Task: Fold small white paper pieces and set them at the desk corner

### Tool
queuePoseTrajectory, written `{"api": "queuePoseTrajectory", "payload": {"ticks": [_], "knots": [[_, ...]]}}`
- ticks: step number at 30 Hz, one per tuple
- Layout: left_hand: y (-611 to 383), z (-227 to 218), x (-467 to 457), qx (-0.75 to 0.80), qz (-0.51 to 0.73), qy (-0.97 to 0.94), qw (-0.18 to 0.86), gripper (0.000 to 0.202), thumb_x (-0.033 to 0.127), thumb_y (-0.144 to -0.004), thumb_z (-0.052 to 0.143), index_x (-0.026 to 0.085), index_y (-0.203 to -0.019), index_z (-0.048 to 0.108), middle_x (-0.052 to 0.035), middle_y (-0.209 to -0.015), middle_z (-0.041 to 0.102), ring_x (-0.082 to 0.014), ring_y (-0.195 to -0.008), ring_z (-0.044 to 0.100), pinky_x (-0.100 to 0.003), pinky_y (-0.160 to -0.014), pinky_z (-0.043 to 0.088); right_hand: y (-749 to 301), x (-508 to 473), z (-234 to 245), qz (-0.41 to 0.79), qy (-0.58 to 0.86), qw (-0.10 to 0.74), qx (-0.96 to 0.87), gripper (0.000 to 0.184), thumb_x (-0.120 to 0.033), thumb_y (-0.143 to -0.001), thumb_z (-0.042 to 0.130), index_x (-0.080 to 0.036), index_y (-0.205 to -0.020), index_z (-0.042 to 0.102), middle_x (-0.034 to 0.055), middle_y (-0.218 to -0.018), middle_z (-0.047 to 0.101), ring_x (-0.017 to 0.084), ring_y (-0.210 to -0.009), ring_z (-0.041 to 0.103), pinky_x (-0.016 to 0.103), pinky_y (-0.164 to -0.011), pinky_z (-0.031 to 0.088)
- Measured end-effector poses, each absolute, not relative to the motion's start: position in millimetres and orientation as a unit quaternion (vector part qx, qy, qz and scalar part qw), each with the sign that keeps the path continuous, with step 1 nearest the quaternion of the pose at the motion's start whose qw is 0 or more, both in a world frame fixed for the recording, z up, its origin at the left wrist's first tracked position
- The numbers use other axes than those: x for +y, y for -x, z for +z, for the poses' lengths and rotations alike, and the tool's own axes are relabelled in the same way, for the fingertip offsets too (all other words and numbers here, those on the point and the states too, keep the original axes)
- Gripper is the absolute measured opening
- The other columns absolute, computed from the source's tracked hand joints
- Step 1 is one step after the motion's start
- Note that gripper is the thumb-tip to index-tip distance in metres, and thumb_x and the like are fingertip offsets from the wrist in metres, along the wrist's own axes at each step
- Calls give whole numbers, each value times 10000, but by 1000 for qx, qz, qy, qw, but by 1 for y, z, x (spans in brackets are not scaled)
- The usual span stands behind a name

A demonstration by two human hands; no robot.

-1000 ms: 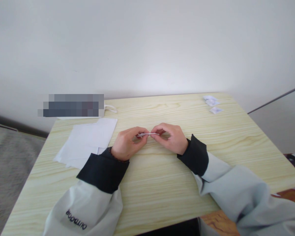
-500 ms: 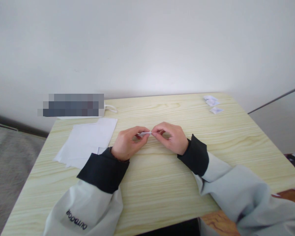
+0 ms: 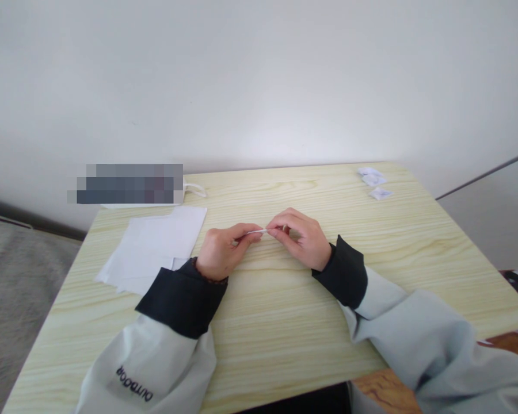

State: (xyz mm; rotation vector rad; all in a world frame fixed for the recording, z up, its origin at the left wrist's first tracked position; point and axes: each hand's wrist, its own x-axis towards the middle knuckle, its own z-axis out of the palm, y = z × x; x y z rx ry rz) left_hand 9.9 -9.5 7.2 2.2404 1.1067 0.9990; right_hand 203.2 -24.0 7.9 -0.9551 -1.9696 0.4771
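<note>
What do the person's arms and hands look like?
The left hand and right hand wear no gloves. Both sleeves are pale grey with black cuffs. Dark letters on the left one spell OUTDOOR. A dark band, maybe a bracelet, peeks from the left cuff.

Your left sleeve [image 3: 168, 362] reads "OUTDOOR" in dark capitals [image 3: 133, 384], upside down in your head view, slanting down toward your right.

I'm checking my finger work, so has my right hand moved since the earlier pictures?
Yes, slightly: against the back edge of the table, your right hand shows a little higher in the view; whether it lifted or slid forward, I can't tell.
</note>
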Motion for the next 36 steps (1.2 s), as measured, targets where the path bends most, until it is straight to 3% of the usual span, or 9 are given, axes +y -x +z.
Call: {"api": "queuePoseTrajectory", "payload": {"ticks": [12, 18, 23, 36], "knots": [[-11, 5, -8, 414, 372, -802, 217, 196, 329, -823, 596, 174, -885, 698, 5, -832, 738, -107, -635, 671, -169, -622, 518, -203, -23, 6, 164, 413, 458, -770, 79, -195, -897, 459, -189, -856, 526, 36, -807, 551, 134, -739, 520, 259, -658, 454], [-10, 7, -9, 402, 377, -797, 247, 199, 292, -847, 571, 143, -919, 682, 7, -724, 729, -105, -636, 682, -153, -639, 518, -203, -23, 4, 167, 403, 462, -772, 61, -188, -894, 463, -188, -859, 513, 34, -800, 539, 135, -734, 511, 267, -656, 448], [-10, 3, -6, 402, 378, -809, 204, 195, 319, -830, 589, 158, -896, 677, -6, -817, 730, -113, -630, 670, -181, -614, 526, -203, -23, 4, 180, 417, 459, -764, 57, -193, -896, 462, -190, -873, 513, 37, -817, 537, 132, -741, 514, 264, -653, 449], [-11, 4, -7, 368, 414, -814, 174, 248, 278, -810, 627, 181, -1038, 644, -10, -902, 716, -94, -640, 654, -178, -605, 545, -203, -24, 3, 210, 441, 455, -744, 70, -191, -891, 455, -192, -936, 509, 33, -833, 543, 126, -737, 540, 258, -650, 461]]}}
